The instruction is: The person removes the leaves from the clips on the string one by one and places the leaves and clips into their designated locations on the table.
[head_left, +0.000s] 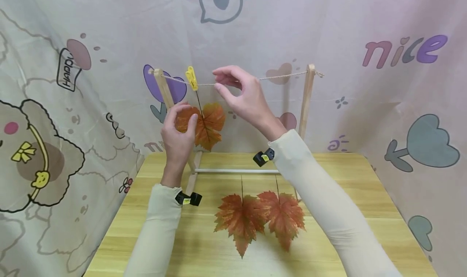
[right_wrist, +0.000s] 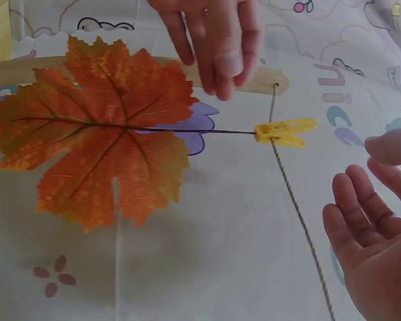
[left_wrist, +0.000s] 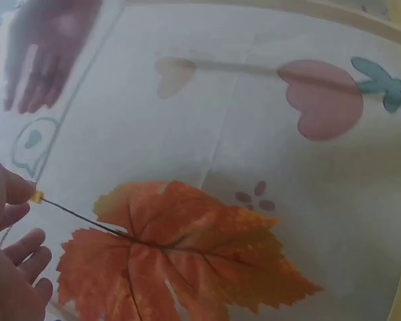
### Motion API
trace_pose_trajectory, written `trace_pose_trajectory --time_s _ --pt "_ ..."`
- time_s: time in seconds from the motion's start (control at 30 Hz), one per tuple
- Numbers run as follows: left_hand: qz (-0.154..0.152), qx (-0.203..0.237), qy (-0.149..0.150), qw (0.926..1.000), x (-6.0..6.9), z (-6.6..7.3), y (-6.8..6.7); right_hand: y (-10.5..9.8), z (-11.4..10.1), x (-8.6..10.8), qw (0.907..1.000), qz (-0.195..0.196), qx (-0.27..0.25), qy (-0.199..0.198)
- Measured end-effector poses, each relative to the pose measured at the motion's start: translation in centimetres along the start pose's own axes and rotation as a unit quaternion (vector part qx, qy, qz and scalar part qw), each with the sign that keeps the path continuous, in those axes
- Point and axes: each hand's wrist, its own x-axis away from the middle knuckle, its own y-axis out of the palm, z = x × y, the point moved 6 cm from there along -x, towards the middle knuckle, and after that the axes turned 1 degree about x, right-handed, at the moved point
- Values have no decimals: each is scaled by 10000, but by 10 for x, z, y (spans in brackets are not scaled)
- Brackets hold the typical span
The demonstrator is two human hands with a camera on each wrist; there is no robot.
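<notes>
A yellow clothespin (head_left: 191, 78) grips the string and the stem of an orange leaf (head_left: 209, 125), which hangs below the string near the left post. My left hand (head_left: 178, 135) is beside the leaf's left side, fingers relaxed and apart, holding nothing. To the right of the clothespin, my right hand (head_left: 244, 92) is at the string with thumb and fingers parted and nothing between them. The right wrist view shows the clothespin (right_wrist: 284, 132) with no finger on it and the leaf (right_wrist: 113, 127) hanging from its stem.
Two red leaves (head_left: 240, 220) (head_left: 282, 214) with stems lie on the wooden table (head_left: 328, 236) in front of the rack. The string runs between two wooden posts (head_left: 307, 102), with a white rod (head_left: 237, 171) low between them. A printed cloth (head_left: 365, 102) hangs behind.
</notes>
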Motion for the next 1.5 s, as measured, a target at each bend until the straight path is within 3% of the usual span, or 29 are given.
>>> trace_pose_trajectory --time_s 0.2,0.33,0.53,0.67,0.77,1.0,1.5 --pt "67 -362 -6 9993 -5 -7 4 11 23 -19 9996 -218 173 51" --pt "28 -352 -70 9994 -10 -10 6 19 33 -28 9976 -403 528 217" --pt "-415 8 -187 9990 -19 -14 16 28 45 -38 9926 -715 672 717" --pt "-633 280 -478 9965 -18 -23 20 39 55 -41 9833 -1180 542 1277" --pt "-704 388 -525 9954 -14 -28 21 48 60 -44 9768 -1389 429 1574" --pt "-678 754 -306 9944 -11 -28 24 54 61 -52 9791 -1249 102 1599" --pt "-459 739 -56 9962 -5 -27 24 56 67 -53 9725 -1183 -353 1975"
